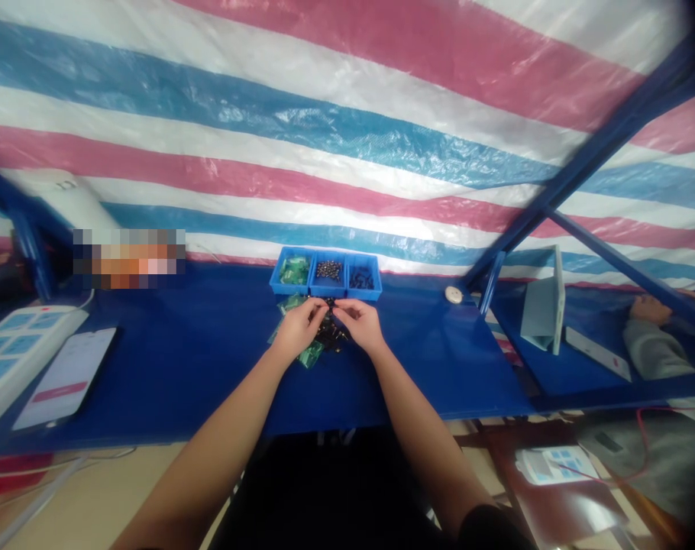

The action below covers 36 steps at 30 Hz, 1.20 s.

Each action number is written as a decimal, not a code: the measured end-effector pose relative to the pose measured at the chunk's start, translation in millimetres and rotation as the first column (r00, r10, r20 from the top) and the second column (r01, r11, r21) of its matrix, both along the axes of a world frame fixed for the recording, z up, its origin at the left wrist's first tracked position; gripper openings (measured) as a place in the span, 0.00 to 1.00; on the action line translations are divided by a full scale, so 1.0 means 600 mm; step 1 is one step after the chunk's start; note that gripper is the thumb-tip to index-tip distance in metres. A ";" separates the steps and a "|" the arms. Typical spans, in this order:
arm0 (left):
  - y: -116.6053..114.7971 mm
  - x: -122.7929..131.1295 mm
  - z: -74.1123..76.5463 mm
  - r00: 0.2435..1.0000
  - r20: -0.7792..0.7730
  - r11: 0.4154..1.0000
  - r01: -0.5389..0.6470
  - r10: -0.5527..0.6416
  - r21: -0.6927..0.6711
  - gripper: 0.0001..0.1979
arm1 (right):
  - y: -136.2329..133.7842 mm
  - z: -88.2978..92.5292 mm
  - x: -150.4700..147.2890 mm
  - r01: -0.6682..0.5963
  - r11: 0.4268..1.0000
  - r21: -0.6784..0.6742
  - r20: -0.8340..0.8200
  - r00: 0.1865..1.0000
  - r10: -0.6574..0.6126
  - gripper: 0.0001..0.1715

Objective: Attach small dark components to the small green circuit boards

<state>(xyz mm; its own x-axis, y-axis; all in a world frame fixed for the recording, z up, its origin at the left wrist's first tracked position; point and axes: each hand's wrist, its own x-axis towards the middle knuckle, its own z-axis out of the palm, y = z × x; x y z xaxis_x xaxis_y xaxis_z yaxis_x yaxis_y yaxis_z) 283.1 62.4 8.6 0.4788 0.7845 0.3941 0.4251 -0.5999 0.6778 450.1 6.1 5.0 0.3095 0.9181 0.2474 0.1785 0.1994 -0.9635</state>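
While the left hand [297,328] and right hand [361,322] pinch fingers closed, seemingly on a black part [331,302] at frame centre, work looks unfinished, with loose pieces [327,334] below and stocked blue bins [328,291] above.

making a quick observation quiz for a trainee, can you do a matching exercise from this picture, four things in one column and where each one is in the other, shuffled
Things
1. bare left hand
2. dark-edged flat phone with a lit screen
3. small shiny metallic-looking pieces
4. round cream-coloured disc

Places
A. in the middle blue plastic bin
B. toward the right end of the blue table
C. fingertips close to those of the bare right hand
D. beside the white power strip with blue socket panels

Right pairs: 1-C, 2-D, 3-A, 4-B
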 end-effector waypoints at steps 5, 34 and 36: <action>0.000 0.000 0.000 1.000 0.005 1.000 -0.001 0.001 0.001 0.15 | 0.002 -0.005 0.000 -0.019 1.000 -0.014 -0.029 0.999 0.018 0.17; 0.000 -0.001 -0.003 1.000 0.010 1.000 -0.016 0.016 -0.009 0.14 | 0.002 -0.007 0.000 -0.020 1.000 -0.004 -0.058 0.998 0.020 0.17; -0.001 -0.002 -0.001 1.000 0.001 0.999 -0.009 0.009 -0.033 0.14 | 0.002 -0.006 -0.001 -0.020 1.000 -0.003 -0.063 0.998 0.020 0.17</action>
